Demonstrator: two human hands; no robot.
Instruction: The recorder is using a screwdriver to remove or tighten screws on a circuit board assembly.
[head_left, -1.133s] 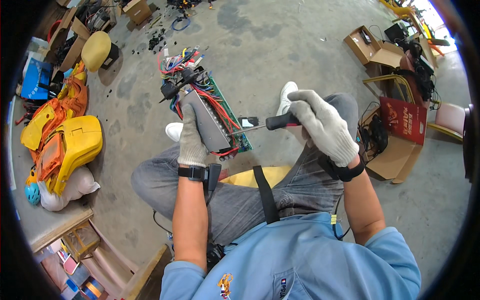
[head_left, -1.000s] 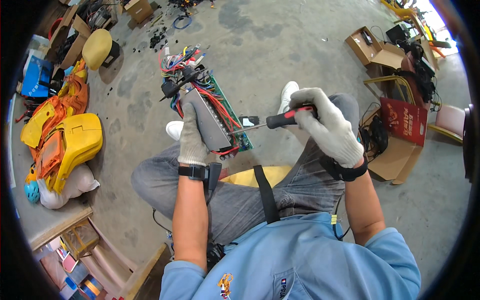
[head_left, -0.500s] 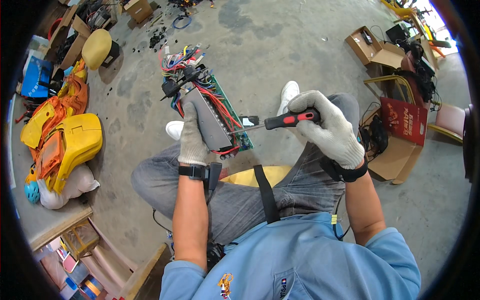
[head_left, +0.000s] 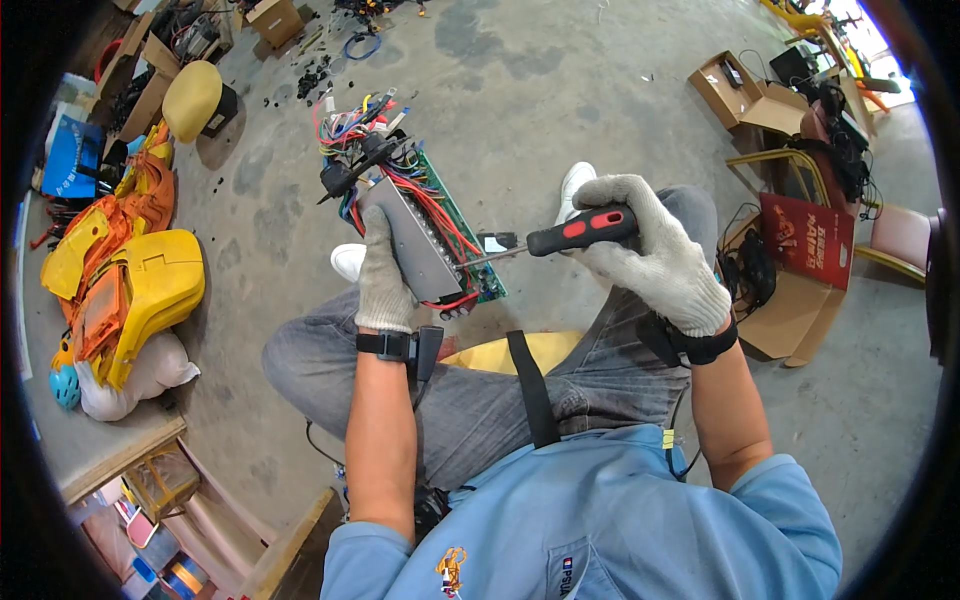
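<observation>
My left hand (head_left: 384, 270), in a pale knit glove, grips a grey metal controller box (head_left: 418, 248) tilted above my lap. Along the box's right side runs a green circuit board (head_left: 452, 205), with red wires (head_left: 430, 205) lying between the two. A bundle of coloured wires and connectors (head_left: 360, 130) sprouts from the far end. My right hand (head_left: 655, 245), gloved too, holds a screwdriver (head_left: 582, 231) by its black and red handle, with thumb and fingers around it. The thin shaft points left, and its tip meets the box's right edge near the lower end.
Yellow and orange plastic shells (head_left: 150, 290) are heaped at the left. A yellow round-topped stool (head_left: 194, 98) stands at the far left. At the right are an open cardboard box (head_left: 738, 95), a red box (head_left: 805, 240) and chairs (head_left: 898, 240). Small black scraps (head_left: 313, 76) litter the far floor.
The screwdriver's handle has turned within my right hand, and the fingers have shifted and loosened a little around it. My left hand and the controller box are almost still.
</observation>
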